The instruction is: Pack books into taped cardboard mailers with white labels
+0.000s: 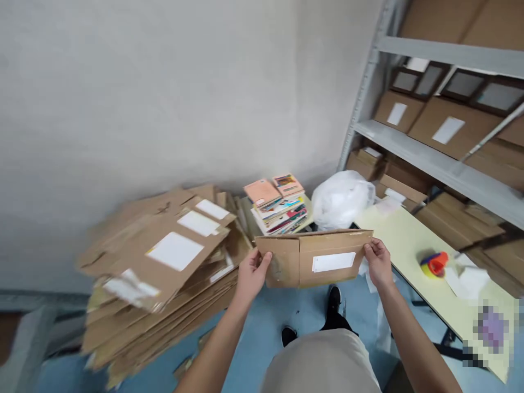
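A brown cardboard box with a white label is held up in front of my body, above the floor. My left hand grips its left end, thumb on the near face. At the opposite end my right hand pinches the upper right corner, thumb in front. The fingers behind the cardboard are partly hidden. To the left, close to my left hand, rises a tall stack of flattened cardboard boxes, some bearing white labels. Behind the held box stands a pile of books.
A white plastic bag sits beyond the held box. On the pale yellow table at right are tape rolls and white paper. Metal shelving with cardboard boxes stands behind it. A grey wall closes the far side.
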A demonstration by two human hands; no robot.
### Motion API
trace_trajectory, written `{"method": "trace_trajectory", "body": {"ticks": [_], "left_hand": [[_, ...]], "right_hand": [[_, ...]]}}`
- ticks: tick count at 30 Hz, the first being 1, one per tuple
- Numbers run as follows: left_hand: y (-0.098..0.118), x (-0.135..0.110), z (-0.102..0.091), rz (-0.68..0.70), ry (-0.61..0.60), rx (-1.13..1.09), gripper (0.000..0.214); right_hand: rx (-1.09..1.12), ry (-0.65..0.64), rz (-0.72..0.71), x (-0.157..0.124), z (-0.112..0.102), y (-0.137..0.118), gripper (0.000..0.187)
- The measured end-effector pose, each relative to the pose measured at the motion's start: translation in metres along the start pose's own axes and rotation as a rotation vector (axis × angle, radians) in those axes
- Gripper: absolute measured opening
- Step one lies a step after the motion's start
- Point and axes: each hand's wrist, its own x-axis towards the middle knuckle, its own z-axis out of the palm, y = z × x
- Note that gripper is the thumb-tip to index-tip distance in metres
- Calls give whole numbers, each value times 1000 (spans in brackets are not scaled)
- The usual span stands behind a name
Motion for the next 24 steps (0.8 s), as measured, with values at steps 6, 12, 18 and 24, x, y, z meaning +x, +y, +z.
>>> {"method": "trace_trajectory", "body": {"ticks": [6, 12, 18, 24], "left_hand": [[-9, 36, 125, 60, -254, 234, 25], [-12, 56, 271, 11, -397, 161, 36], [-16, 68, 379, 36, -560, 178, 40], [-27, 92, 449, 81, -710, 138, 38]], "right_hand": [[112, 289, -5, 24, -106, 8, 27], [161, 467, 57, 71, -193, 13, 28], [166, 494, 59, 125, -257, -5, 26], [279, 556, 16, 149, -285, 0, 26]]}}
